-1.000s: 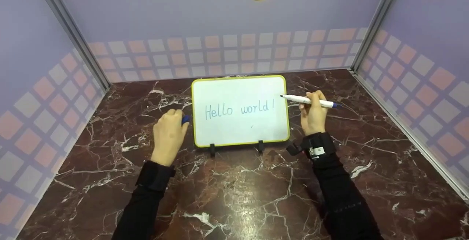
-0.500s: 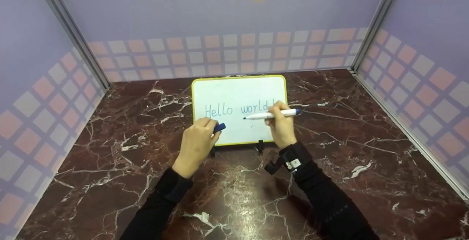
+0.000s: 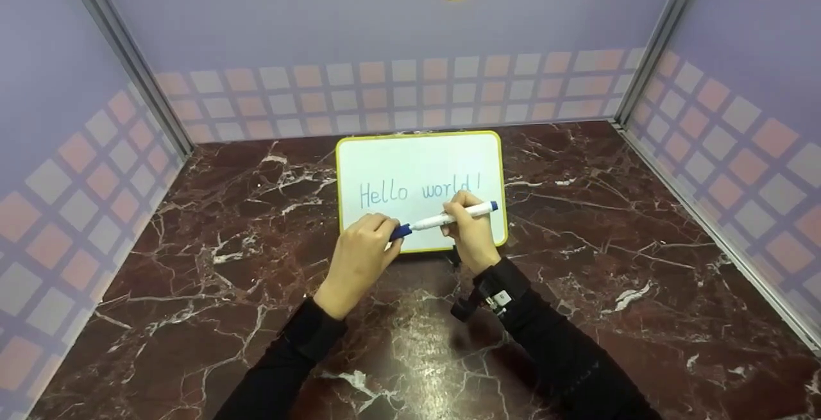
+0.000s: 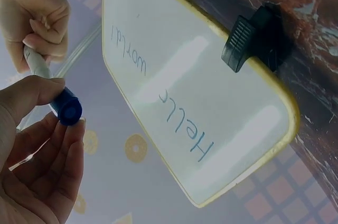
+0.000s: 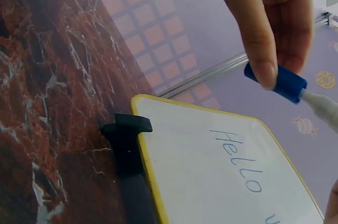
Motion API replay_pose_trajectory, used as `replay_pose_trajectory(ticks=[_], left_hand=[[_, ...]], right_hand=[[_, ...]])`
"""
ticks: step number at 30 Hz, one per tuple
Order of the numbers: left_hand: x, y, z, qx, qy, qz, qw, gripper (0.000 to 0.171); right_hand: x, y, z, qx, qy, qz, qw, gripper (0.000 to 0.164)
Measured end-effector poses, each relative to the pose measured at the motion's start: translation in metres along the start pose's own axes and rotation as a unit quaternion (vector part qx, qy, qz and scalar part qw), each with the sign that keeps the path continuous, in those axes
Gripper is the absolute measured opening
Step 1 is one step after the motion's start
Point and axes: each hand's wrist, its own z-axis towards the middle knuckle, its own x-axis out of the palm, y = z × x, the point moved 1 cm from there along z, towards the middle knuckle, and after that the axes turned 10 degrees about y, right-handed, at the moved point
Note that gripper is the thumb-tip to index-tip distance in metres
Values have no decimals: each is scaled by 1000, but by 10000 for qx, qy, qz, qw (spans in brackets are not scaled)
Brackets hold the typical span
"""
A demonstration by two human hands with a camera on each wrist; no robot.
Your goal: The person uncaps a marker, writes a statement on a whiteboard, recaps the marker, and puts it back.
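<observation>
My left hand [image 3: 362,260] pinches a blue marker cap [image 3: 401,232] between thumb and fingers. In my right hand [image 3: 471,231] is a white marker [image 3: 478,209] with a blue end, its writing tip pointing left. The marker's tip end meets the mouth of the cap; in the right wrist view the tapered white nose [image 5: 317,102] is right at the cap [image 5: 288,82]. Behind both hands stands a small whiteboard [image 3: 417,157] with a yellow frame. "Hello world!" is written on it in blue, and my right fingers overlap its lower part in the head view.
Black feet hold the whiteboard up; one foot [image 4: 248,39] shows at its lower edge in the left wrist view. The table [image 3: 192,317] is dark red marble. Lilac walls [image 3: 385,29] with pink and white squares enclose it at the back and sides.
Both hands have come together in front of the whiteboard, the left moving right with the cap and the right moving left with the marker. The marker tip now meets the cap.
</observation>
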Motion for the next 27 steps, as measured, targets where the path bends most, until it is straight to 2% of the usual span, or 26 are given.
replay_pose_trajectory(ticks=[6, 13, 21, 24, 27], left_hand=[[5, -8, 0, 147, -14, -27, 9999, 23], [8, -12, 0, 166, -11, 27, 9999, 25], [0, -12, 1, 96, 78, -494, 9987, 23], [-1, -11, 0, 126, 102, -590, 9981, 23], [0, -9, 0, 172, 104, -637, 9978, 22]], right_hand=[[4, -1, -1, 89, 56, -97, 9999, 37], [7, 3, -2, -14, 188, -108, 9998, 37], [5, 6, -1, -464, 937, -215, 9943, 36], [3, 6, 0, -489, 1145, -309, 9917, 34], [1, 6, 1, -430, 1180, -391, 9913, 32]])
